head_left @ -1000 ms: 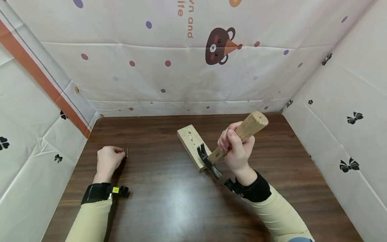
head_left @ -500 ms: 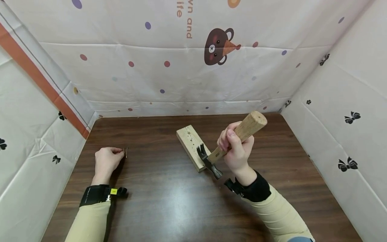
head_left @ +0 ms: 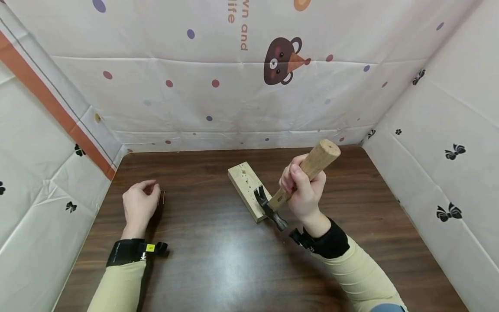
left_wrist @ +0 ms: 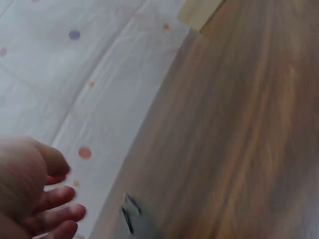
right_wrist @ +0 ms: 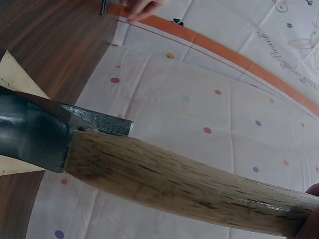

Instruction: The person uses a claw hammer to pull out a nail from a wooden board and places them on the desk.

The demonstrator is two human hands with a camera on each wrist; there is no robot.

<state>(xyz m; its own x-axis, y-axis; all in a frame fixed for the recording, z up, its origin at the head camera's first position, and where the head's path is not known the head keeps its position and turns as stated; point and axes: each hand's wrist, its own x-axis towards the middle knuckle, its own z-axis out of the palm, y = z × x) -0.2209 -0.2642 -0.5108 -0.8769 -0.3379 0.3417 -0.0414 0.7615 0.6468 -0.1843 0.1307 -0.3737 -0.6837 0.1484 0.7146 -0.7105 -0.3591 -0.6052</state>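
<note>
White sheeting (head_left: 35, 190) with an orange band closes off the left of the frame, and beside it, at lower left, we see a pale yellow sleeve (head_left: 118, 284) and a black wrist strap (head_left: 125, 252). Above them, at middle left, the left hand (head_left: 139, 206) hovers over the brown counter (head_left: 202, 251), its fingers loosely bent and a little apart; we make out nothing in its grasp. Just to the right of its fingertips, two thin nails (head_left: 163, 197) stand on the counter, looking upright and close together; the left wrist view also shows them apart from that hand.

Moving right, we come to a pale wooden block (head_left: 242, 184), set slantwise in the middle of the frame, with dark marks or holes on its top. It lies well apart from the left hand and much nearer the right one. Over the block's lower right end, we find the dark head of a hammer (head_left: 281, 198); we cannot tell whether it touches the wood. The hammer's wooden handle rises toward the upper right, where the right hand (head_left: 308, 200) wraps its fingers and thumb around it. The nails lie far to the left of this hand, across the counter.
</note>
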